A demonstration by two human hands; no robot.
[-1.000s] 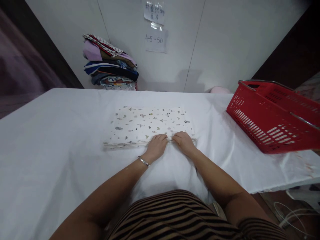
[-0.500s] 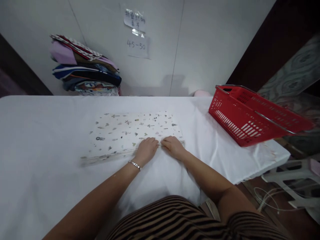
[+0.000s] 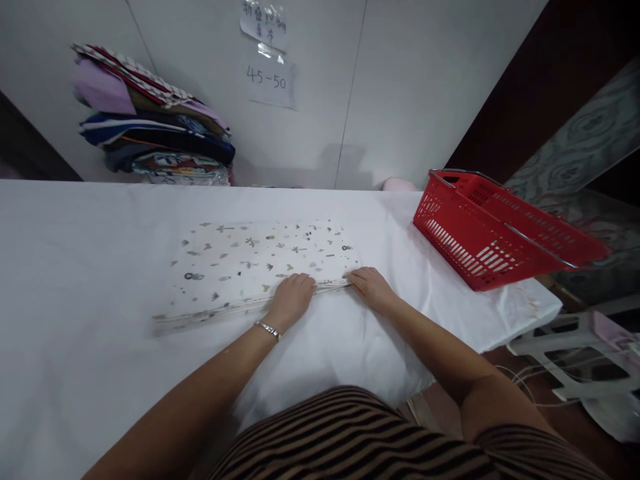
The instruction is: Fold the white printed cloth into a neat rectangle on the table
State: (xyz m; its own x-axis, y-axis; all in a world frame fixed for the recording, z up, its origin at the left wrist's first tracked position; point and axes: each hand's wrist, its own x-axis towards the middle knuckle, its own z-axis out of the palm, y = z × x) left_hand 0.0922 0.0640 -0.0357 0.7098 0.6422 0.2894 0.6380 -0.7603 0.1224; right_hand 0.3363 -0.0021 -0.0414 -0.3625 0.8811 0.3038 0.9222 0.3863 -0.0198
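A folded white cloth with small dark prints (image 3: 250,263) lies flat on the white-covered table (image 3: 75,267). My left hand (image 3: 291,298), with a bracelet at the wrist, rests on the cloth's near edge, fingers curled down onto it. At the cloth's near right corner my right hand (image 3: 369,287) presses the same edge with its fingers bent over it. The two hands are a short gap apart along that edge.
A red plastic basket (image 3: 495,240) with metal handles stands at the table's right end. A stack of folded clothes (image 3: 150,140) sits at the back left against the wall. Paper notes (image 3: 267,67) hang on the wall. White stools stand on the floor at right.
My right hand has slid to the right along the cloth's near edge, away from my left hand. The view has turned slightly to the right.
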